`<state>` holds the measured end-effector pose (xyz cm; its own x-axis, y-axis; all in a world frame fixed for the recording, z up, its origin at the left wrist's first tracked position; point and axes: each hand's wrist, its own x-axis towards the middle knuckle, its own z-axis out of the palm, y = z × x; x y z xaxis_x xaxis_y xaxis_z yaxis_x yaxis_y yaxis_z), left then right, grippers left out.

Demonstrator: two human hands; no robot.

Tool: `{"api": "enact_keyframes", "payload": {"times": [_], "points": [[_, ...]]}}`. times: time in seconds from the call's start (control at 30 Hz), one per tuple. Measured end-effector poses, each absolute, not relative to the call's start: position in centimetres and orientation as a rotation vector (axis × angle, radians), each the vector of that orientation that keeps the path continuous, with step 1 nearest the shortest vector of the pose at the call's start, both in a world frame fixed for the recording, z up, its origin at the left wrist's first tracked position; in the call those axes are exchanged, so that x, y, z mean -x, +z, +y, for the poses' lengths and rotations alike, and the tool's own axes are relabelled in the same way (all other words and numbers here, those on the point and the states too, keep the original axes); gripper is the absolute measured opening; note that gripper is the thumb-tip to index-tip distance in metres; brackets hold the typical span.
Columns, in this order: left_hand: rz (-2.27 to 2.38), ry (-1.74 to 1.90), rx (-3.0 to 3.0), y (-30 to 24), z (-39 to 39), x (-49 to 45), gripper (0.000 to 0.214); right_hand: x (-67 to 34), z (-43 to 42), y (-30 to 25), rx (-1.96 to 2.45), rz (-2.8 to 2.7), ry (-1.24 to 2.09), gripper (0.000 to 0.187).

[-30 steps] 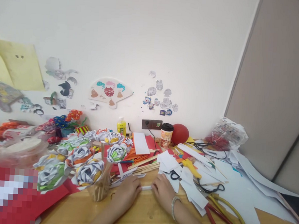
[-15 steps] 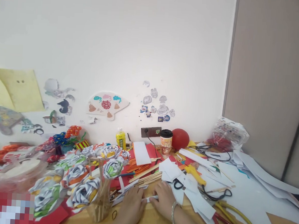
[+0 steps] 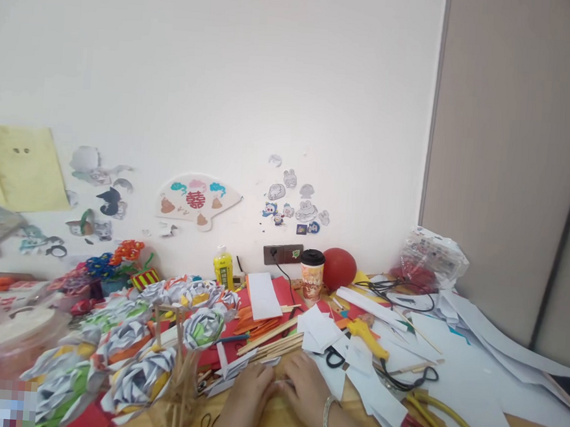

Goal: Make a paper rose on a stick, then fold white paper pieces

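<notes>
My left hand (image 3: pixel 252 388) and my right hand (image 3: pixel 306 379) are close together, low over the wooden table's front. Between their fingertips shows a bit of a white paper strip (image 3: pixel 281 385), mostly hidden by the fingers. Both hands are closed on it, thumbs towards each other. A bracelet circles my right wrist. Just beyond the fingers lie several thin wooden sticks (image 3: pixel 275 348) and white paper pieces (image 3: pixel 316 329). Left of my left hand stands a clear container of sticks (image 3: pixel 179 395), with folded paper roses (image 3: pixel 137 377) beside it.
A lidded paper cup (image 3: pixel 312 277), a red balloon (image 3: pixel 339 269) and a yellow bottle (image 3: pixel 223 269) stand along the wall. To the right lie a yellow glue gun (image 3: pixel 368 338), scissors (image 3: pixel 335 357), large red-and-yellow handles (image 3: pixel 446 417) and white paper sheets (image 3: pixel 473 376).
The hands have drawn closer together, and less of the paper strip shows between them. My head view has shifted slightly to the right.
</notes>
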<state>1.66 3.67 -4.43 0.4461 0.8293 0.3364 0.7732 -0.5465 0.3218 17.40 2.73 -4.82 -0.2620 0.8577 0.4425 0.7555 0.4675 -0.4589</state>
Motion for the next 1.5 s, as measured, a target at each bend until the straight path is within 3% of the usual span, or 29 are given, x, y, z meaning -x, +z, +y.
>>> {"api": "enact_keyframes", "payload": {"times": [0.37, 0.43, 0.53, 0.6, 1.0, 1.5], "points": [[1.171, 1.044, -2.239, -2.7, 3.5, -0.8, 0.008, -18.0, 2.9, -4.6, 1.014, -1.930, 0.376, 0.009], [1.169, 1.044, -2.202, -2.5, 3.5, -0.8, 0.011, -17.9, 3.0, -4.8, 0.996, -1.900, 0.416, 0.005], [1.169, 1.045, -2.115, -2.5, 3.5, -0.9, 0.010, -17.9, 3.0, -5.0, 1.042, -1.910, 0.451, 0.015], [1.181, 1.038, -2.056, -2.6, 3.5, -1.0, 0.015, -17.9, 2.9, -4.9, 1.076, -1.944, 0.454, 0.009], [1.209, 0.665, -2.226, -1.7, 4.0, 0.3, 0.030, -19.4, 3.6, -3.7, 1.094, -2.052, 0.539, 0.005], [1.203, 0.805, -2.485, -3.2, 4.8, 1.2, 0.018, -21.0, 3.7, -3.5, 1.204, -1.863, 0.686, 0.014]]}}
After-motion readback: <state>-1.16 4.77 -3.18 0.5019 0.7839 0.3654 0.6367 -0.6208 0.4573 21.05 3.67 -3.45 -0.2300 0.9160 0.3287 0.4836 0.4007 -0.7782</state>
